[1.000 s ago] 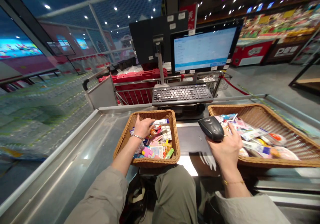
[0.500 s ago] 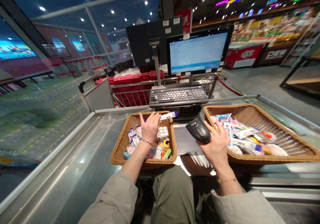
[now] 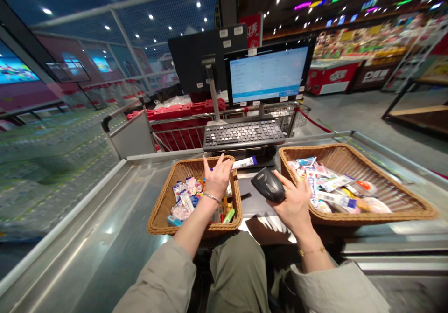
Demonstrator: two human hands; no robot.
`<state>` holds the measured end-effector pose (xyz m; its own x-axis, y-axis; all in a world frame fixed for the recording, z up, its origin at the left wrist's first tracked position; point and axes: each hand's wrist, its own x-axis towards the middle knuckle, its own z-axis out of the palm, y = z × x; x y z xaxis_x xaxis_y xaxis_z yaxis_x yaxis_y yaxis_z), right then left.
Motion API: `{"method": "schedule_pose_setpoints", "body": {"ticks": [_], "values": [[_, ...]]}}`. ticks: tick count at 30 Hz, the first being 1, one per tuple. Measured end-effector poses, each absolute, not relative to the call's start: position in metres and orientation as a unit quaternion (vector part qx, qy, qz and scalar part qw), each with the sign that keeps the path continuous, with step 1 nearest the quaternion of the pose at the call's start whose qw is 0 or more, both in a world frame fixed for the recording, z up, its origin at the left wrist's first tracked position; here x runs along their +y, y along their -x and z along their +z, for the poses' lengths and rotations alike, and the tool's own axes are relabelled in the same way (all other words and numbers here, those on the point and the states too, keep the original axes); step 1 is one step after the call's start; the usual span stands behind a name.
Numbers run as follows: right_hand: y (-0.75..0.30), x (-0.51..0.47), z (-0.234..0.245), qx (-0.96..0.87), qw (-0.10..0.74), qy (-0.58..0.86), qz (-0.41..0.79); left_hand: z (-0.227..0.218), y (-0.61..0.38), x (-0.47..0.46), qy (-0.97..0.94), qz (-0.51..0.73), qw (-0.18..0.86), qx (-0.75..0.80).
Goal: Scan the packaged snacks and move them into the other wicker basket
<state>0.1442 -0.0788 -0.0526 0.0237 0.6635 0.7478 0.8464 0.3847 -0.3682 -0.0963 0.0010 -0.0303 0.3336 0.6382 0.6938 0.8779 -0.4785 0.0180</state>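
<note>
My left hand point(image 3: 218, 178) is closed on a slim white and blue packet point(image 3: 244, 163), which sticks out to the right past the rim of the left wicker basket point(image 3: 151, 220). Under that hand the basket holds small wrapped sweets point(image 3: 185, 196) and a green pack point(image 3: 228, 216). My right hand point(image 3: 294, 200) grips a black barcode scanner point(image 3: 269, 185), its head pointing left toward the packet. Just beyond my right hand stands the right wicker basket point(image 3: 408, 201), with several colourful packets point(image 3: 334, 182) inside.
A black keyboard point(image 3: 245, 133) and a lit monitor point(image 3: 268, 75) stand behind the baskets. The metal counter point(image 3: 122, 196) has raised edges. Past it are a shopping cart with red crates point(image 3: 175, 117) and, at the left, stacked bottles point(image 3: 63, 163).
My left hand has shifted right with the packet, toward the scanner, uncovering more sweets in the left basket. The whole view has slid slightly; my right hand still holds the scanner.
</note>
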Motion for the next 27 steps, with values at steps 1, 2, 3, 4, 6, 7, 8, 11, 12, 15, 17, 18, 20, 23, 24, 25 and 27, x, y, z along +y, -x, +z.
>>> {"method": "schedule_pose_setpoints", "body": {"ticks": [1, 2, 3, 4, 6, 7, 8, 11, 12, 15, 17, 18, 20, 23, 24, 25, 27], "values": [[-0.1442, -0.0788, -0.0523, -0.693, 0.462, 0.544, -0.100, -0.0307, 0.0958, 0.0015, 0.796, -0.327, 0.185, -0.474], [-0.1443, -0.0788, -0.0521, -0.694, 0.462, 0.543, -0.101, -0.0310, 0.0955, 0.0018, 0.796, -0.329, 0.185, -0.473], [-0.1443, -0.0787, -0.0520, -0.695, 0.462, 0.542, -0.103, -0.0313, 0.0953, 0.0021, 0.795, -0.331, 0.186, -0.473], [-0.1443, -0.0786, -0.0520, -0.695, 0.462, 0.541, -0.105, -0.0314, 0.0953, 0.0022, 0.795, -0.332, 0.186, -0.473], [-0.1442, -0.0786, -0.0523, -0.698, 0.459, 0.539, -0.110, -0.0313, 0.0953, 0.0022, 0.795, -0.330, 0.184, -0.474], [-0.1442, -0.0787, -0.0525, -0.699, 0.458, 0.538, -0.111, -0.0312, 0.0953, 0.0021, 0.796, -0.329, 0.182, -0.475], [-0.1442, -0.0788, -0.0527, -0.701, 0.456, 0.538, -0.112, -0.0310, 0.0953, 0.0020, 0.796, -0.327, 0.181, -0.476], [-0.1443, -0.0791, -0.0528, -0.703, 0.453, 0.537, -0.111, -0.0310, 0.0949, 0.0020, 0.795, -0.323, 0.176, -0.482], [-0.1444, -0.0791, -0.0527, -0.704, 0.452, 0.537, -0.110, -0.0313, 0.0947, 0.0021, 0.795, -0.324, 0.175, -0.483], [-0.1446, -0.0791, -0.0520, -0.706, 0.451, 0.535, -0.104, -0.0325, 0.0943, 0.0027, 0.795, -0.326, 0.172, -0.482], [-0.1446, -0.0790, -0.0516, -0.708, 0.453, 0.532, -0.104, -0.0333, 0.0943, 0.0031, 0.794, -0.326, 0.170, -0.483], [-0.1446, -0.0790, -0.0515, -0.708, 0.455, 0.529, -0.106, -0.0334, 0.0944, 0.0034, 0.794, -0.326, 0.169, -0.485], [-0.1446, -0.0789, -0.0515, -0.710, 0.455, 0.526, -0.110, -0.0331, 0.0943, 0.0037, 0.793, -0.327, 0.167, -0.487], [-0.1451, -0.0788, -0.0519, -0.711, 0.452, 0.527, -0.108, -0.0312, 0.0936, 0.0038, 0.792, -0.329, 0.164, -0.487], [-0.1455, -0.0788, -0.0520, -0.709, 0.453, 0.529, -0.108, -0.0304, 0.0931, 0.0038, 0.792, -0.330, 0.164, -0.487], [-0.1462, -0.0788, -0.0522, -0.706, 0.456, 0.530, -0.109, -0.0296, 0.0924, 0.0037, 0.790, -0.331, 0.164, -0.488], [-0.1480, -0.0789, -0.0522, -0.697, 0.463, 0.536, -0.113, -0.0280, 0.0907, 0.0036, 0.789, -0.333, 0.166, -0.489]]}}
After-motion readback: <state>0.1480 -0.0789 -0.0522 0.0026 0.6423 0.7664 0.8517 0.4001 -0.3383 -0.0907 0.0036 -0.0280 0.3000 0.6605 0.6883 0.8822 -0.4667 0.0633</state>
